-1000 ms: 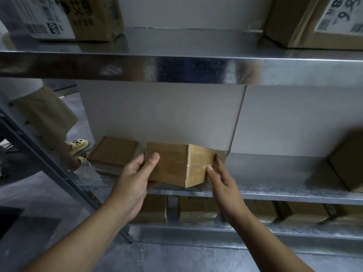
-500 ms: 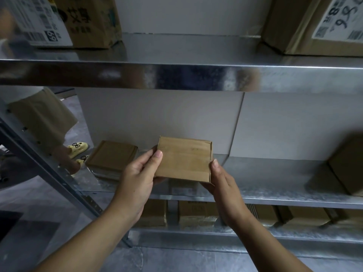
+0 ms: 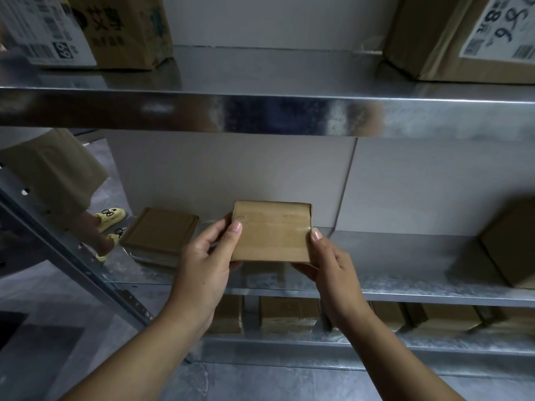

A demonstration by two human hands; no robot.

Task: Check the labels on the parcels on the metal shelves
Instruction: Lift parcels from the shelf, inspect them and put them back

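Parcel of flat brown cardboard (image 3: 272, 235), sealed with glossy clear tape, is held up for inspection just above the middle galvanised metal shelf (image 3: 390, 264), its broad face turned to the checker. The left hand (image 3: 202, 264) grips its left edge, thumb (image 3: 235, 228) pressed on the face and fingers curled behind. The right hand (image 3: 327, 264) pinches the right edge the same way, thumb on the rim, fingers underneath. No label shows on the face presented. A second flat brown cardboard parcel (image 3: 162, 234) lies on the shelf just to the left, and a brown cardboard box (image 3: 512, 244) sits well off to the right. More small brown parcels (image 3: 289, 316) line the shelf below. On the shiny upper shelf (image 3: 260, 111), large cartons carry white printed labels (image 3: 500, 27).

With only the edges held and the tape slick, the parcel could slip as it is turned again in search of the label, likely dropping onto the shelf lip or the floor. A hurried flip could also leave the label unread. A second earlier the parcel was tilted, one end flap toward the viewer. It has since been rotated square-on and raised slightly, both hands shifting to its sides.
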